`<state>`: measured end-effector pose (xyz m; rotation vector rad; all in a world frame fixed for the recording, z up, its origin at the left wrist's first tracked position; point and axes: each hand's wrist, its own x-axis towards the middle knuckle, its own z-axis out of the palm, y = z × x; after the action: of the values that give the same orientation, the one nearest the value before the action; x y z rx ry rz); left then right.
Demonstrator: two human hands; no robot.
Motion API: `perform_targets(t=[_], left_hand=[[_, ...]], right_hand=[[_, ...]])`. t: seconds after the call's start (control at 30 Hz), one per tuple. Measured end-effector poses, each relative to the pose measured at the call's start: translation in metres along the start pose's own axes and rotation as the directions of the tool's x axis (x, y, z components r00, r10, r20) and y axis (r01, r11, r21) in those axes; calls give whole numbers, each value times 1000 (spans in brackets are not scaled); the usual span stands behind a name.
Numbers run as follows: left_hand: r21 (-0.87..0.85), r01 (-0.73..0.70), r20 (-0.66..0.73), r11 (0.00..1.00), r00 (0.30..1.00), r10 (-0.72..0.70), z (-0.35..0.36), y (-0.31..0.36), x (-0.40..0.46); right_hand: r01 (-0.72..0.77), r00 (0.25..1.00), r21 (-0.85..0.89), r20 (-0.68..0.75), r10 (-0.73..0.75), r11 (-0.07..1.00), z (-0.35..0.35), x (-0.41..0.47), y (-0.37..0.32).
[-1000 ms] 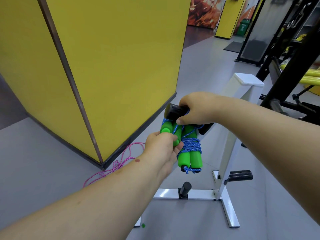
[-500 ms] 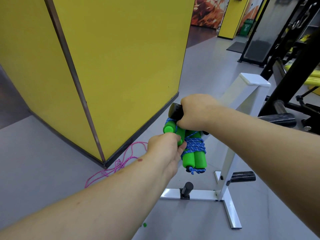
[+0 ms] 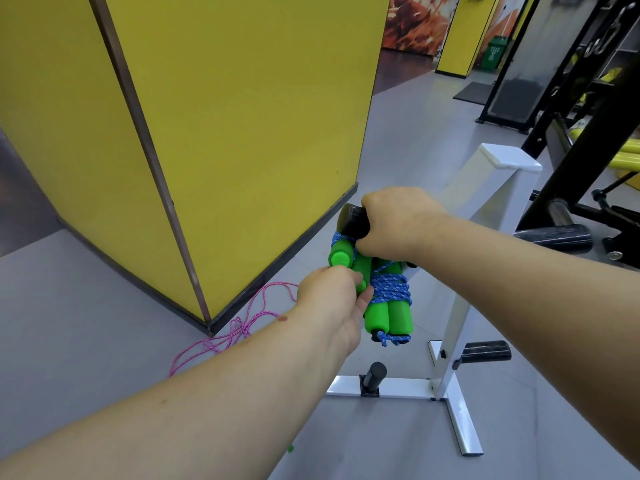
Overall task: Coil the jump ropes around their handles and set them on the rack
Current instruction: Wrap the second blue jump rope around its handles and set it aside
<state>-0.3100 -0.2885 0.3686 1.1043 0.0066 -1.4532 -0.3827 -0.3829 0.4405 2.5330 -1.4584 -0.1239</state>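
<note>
Two bundles of green handles (image 3: 388,315) wound with blue rope (image 3: 391,289) hang against the black peg (image 3: 353,221) at the top of the white rack (image 3: 457,327). One bundle, lower and to the right, hangs upright with the blue cord coiled round its middle and a short loop showing under its ends. The other sits higher and to the left, tilted, just under the peg. My right hand (image 3: 394,226) is curled over the peg and the top of the bundles; whether its grip is on the peg or the rope I cannot tell. My left hand (image 3: 332,299) pinches the lower end of the tilted pair, fingers curled round it. Below, two more black pegs stick out from the rack's base and post. On the grey floor to the left, a pink jump rope (image 3: 235,327) lies loose by the corner of a yellow wall (image 3: 242,116)
</note>
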Motion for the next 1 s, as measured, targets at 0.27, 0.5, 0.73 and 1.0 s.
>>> perform_targets(t=[0.27,0.5,0.73,1.0], left_hand=[[-9,-14,3,1000,1000,14,0,-5,-4],[17,-8,-11,1000,1000,8,7,-2,-6],[76,-38,-33,996,999,40,10,-4,-8],[501,-206,65,841,978,201,3,-12,-7]], right_hand=[[17,999,-10,44,-17,1000,-4,2,4],[43,999,-88,-29,-46,995,5,2,-1],[33,996,-68,-82,-39,997,10,-3,-2],[-4,982,300,183,-53,954,-15,-9,21]])
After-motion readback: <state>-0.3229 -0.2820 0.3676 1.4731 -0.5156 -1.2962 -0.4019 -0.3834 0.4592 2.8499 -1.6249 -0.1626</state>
